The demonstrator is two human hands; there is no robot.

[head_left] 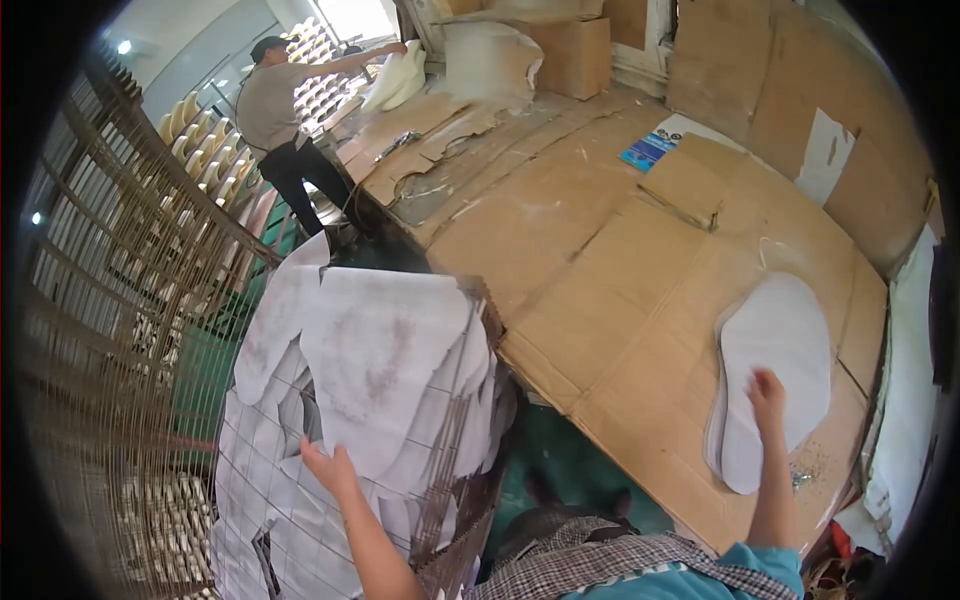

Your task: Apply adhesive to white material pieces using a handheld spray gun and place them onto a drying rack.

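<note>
Right hand (766,395) hung over white stack (785,325), long axis twelve-to-six — fingers curled, contact unclear; left hand (330,467), fingers parted, sat nearest draped sheet (375,345) at one o'clock.

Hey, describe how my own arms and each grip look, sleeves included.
Your left grip and right grip are bare hands, no gloves visible. The left forearm and right forearm are bare too. A teal sleeve shows at the right; no left sleeve shows. Checked fabric crosses your front.
</note>
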